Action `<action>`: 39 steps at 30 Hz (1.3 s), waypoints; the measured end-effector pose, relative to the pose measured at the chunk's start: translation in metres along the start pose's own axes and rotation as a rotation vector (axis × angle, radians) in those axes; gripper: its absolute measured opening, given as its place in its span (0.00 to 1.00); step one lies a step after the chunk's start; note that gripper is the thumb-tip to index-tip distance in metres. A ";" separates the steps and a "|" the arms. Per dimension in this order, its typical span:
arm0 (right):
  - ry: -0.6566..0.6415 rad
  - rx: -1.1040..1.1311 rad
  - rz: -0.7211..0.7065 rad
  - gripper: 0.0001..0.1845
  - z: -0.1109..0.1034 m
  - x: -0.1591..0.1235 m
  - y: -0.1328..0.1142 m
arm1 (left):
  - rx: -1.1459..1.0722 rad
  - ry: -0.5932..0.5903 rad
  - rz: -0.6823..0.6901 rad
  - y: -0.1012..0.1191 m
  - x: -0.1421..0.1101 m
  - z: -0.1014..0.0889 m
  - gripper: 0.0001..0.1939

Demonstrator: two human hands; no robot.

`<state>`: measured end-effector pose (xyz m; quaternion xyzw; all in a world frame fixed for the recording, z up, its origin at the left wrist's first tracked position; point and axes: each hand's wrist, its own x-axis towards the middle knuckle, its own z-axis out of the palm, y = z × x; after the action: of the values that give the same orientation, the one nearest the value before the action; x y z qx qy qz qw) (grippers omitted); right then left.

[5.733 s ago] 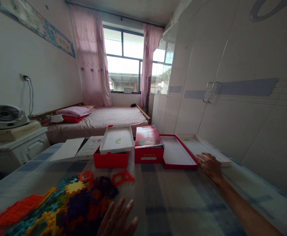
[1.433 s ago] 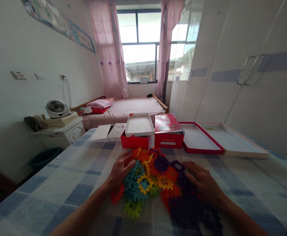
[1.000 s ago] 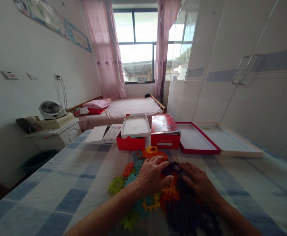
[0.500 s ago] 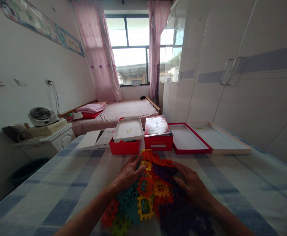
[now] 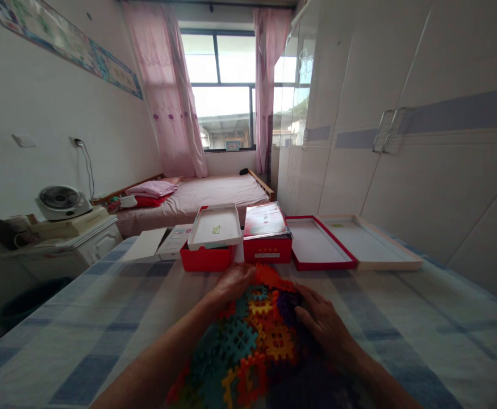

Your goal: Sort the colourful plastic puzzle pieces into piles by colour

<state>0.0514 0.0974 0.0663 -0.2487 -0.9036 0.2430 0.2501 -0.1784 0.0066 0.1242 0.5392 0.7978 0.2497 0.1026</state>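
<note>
A heap of plastic interlocking blocks [image 5: 238, 338] with notched edges lies on the table in front of me, in teal, orange, yellow, red and dark purple. Over its far left side rests my left hand [image 5: 236, 280], fingers stretched toward the red-orange blocks [image 5: 267, 275] at the top. My right hand [image 5: 322, 318] lies along the right flank, thumb apart from the fingers, against a dark purple block [image 5: 288, 305]. Neither hand shows a block gripped. The near right part of the heap is dark and blurred.
Behind the heap stand a red box [image 5: 205, 258] with a white lid [image 5: 215, 227] on it and another red box [image 5: 267, 250]. To the right lie a red-rimmed tray [image 5: 322, 264] and a cream-rimmed tray [image 5: 388, 265]. White opened cardboard [image 5: 143, 245] lies left, on the checked tablecloth [image 5: 116, 318].
My left hand has moved forward and slightly right to the heap's far end. Blocks have shifted, with more teal ones showing in the middle. The right hand stays at the right side.
</note>
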 end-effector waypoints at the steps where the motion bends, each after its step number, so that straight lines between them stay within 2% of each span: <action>1: 0.001 0.003 0.001 0.27 0.000 0.000 0.000 | -0.010 -0.019 0.033 0.000 0.003 0.003 0.22; 5: 0.028 0.009 0.007 0.27 0.001 0.001 0.001 | -0.043 -0.074 0.129 0.013 0.001 0.009 0.22; 7: 0.043 0.023 0.023 0.26 0.000 0.001 0.000 | -0.058 -0.102 0.180 0.019 -0.009 0.005 0.23; 9: 0.055 0.049 0.041 0.26 -0.002 0.000 -0.001 | -0.051 -0.092 0.231 0.017 -0.027 -0.004 0.25; 11: 0.057 0.078 0.059 0.26 -0.005 -0.001 -0.002 | -0.019 -0.023 0.231 0.000 -0.054 -0.015 0.28; 12: 0.057 0.093 0.069 0.27 -0.006 -0.002 -0.002 | 0.000 0.026 0.190 -0.012 -0.071 -0.020 0.28; 15: 0.054 0.103 0.099 0.27 -0.006 -0.002 -0.002 | 0.081 0.166 -0.077 -0.058 -0.122 -0.023 0.30; 17: 0.053 0.050 0.099 0.27 -0.002 -0.002 -0.002 | 0.114 0.133 -0.195 -0.081 -0.147 -0.016 0.32; 19: 0.047 -0.018 0.082 0.28 0.002 -0.001 -0.003 | 0.115 0.127 -0.186 -0.088 -0.160 -0.007 0.33; 22: 0.037 -0.072 0.071 0.29 0.004 -0.001 -0.005 | 0.093 0.171 -0.085 -0.070 -0.159 0.005 0.31; 26: 0.021 -0.095 0.080 0.29 0.002 -0.003 -0.006 | 0.140 0.216 0.091 -0.029 -0.140 0.011 0.30; 29: 0.020 -0.097 0.083 0.28 0.005 -0.003 -0.006 | 0.200 0.256 0.171 -0.003 -0.125 0.013 0.29; 33: 0.027 -0.067 0.099 0.28 0.005 0.001 -0.008 | 0.149 0.193 0.328 0.023 -0.107 0.017 0.24; 35: 0.005 -0.047 0.111 0.30 -0.007 -0.001 -0.012 | 0.134 0.173 0.388 0.029 -0.106 0.014 0.21; 37: -0.090 -0.043 0.095 0.35 -0.032 -0.010 -0.018 | 0.162 0.178 0.434 0.026 -0.113 0.007 0.22; 39: -0.234 -0.045 0.076 0.44 -0.061 -0.029 -0.024 | 0.218 0.135 0.525 0.013 -0.128 -0.004 0.30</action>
<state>0.0999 0.0820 0.1165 -0.2582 -0.9219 0.2591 0.1279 -0.1191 -0.1079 0.1209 0.7171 0.6582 0.2157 -0.0772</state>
